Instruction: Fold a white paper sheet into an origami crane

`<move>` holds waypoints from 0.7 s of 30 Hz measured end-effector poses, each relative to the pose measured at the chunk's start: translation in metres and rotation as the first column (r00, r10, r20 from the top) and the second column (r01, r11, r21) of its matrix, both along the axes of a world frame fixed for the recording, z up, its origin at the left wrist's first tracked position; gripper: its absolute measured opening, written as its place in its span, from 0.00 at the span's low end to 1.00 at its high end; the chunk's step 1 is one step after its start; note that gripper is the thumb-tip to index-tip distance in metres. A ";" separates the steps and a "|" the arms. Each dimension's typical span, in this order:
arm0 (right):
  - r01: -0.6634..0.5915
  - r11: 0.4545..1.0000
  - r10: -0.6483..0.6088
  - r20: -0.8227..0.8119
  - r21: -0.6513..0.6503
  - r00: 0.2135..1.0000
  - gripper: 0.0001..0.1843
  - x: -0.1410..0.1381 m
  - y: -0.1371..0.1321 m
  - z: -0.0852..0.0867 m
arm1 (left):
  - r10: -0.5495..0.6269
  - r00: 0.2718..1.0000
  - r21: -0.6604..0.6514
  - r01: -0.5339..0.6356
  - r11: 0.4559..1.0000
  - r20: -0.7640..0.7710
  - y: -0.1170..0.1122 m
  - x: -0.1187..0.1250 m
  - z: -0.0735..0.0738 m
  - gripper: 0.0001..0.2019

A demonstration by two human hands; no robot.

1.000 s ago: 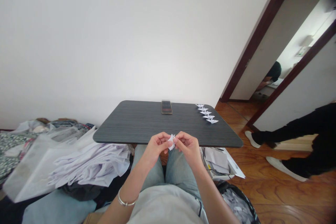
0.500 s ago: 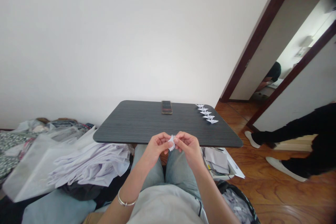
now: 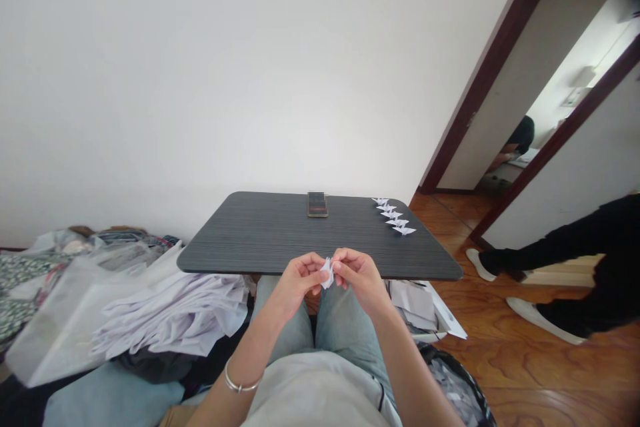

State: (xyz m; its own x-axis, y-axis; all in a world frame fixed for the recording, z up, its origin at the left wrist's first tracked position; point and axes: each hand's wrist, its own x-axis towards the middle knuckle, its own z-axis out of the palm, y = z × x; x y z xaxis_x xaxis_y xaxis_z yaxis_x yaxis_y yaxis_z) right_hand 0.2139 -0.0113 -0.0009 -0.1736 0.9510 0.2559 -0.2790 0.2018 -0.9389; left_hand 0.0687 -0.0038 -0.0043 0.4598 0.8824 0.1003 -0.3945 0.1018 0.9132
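Note:
A small folded white paper piece (image 3: 327,272) is pinched between both my hands just in front of the near edge of a dark grey table (image 3: 260,240). My left hand (image 3: 296,280) grips its left side with fingers curled. My right hand (image 3: 359,277) grips its right side the same way. A row of several finished white folded paper figures (image 3: 395,217) lies on the table's far right. A dark phone (image 3: 317,204) lies flat at the table's far edge, in the middle.
A heap of white paper sheets and plastic bags (image 3: 150,307) lies to my left on the floor. More papers in a white box (image 3: 420,310) sit at my right. A seated person's legs in black trousers and white shoes (image 3: 545,280) stretch across the wooden floor by the doorway.
Both hands with the paper piece have risen very slightly toward the table edge; the fingers shifted a little on the paper. The rest is unchanged.

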 end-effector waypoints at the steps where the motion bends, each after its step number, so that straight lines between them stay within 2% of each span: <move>1: 0.006 1.000 -0.006 0.003 0.005 1.000 0.12 0.000 0.000 0.001 | 0.005 1.000 0.000 -0.005 1.000 0.000 0.000 0.000 0.000 0.12; 9: 0.146 0.989 -0.146 0.023 0.014 0.989 0.13 -0.005 -0.006 0.005 | 0.095 0.995 0.029 -0.094 0.995 -0.032 0.000 0.002 0.002 0.12; 16: 0.292 0.956 -0.292 0.008 0.026 0.956 0.14 -0.012 -0.009 0.004 | 0.206 0.976 0.074 -0.202 0.977 -0.066 -0.003 0.006 0.005 0.13; 21: 0.331 0.943 -0.329 -0.054 0.030 0.943 0.15 -0.010 -0.008 0.003 | 0.244 0.967 0.073 -0.239 0.968 -0.074 -0.004 0.006 0.005 0.13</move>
State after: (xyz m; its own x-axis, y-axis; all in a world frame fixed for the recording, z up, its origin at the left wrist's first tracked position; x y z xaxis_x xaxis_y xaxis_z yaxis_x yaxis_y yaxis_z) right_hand 0.2036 -0.0196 0.0024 0.1616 0.9423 0.2930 -0.2349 0.3252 -0.9160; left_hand 0.0751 -0.0075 0.0012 0.2431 0.9613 0.1299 -0.3240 -0.0457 0.9450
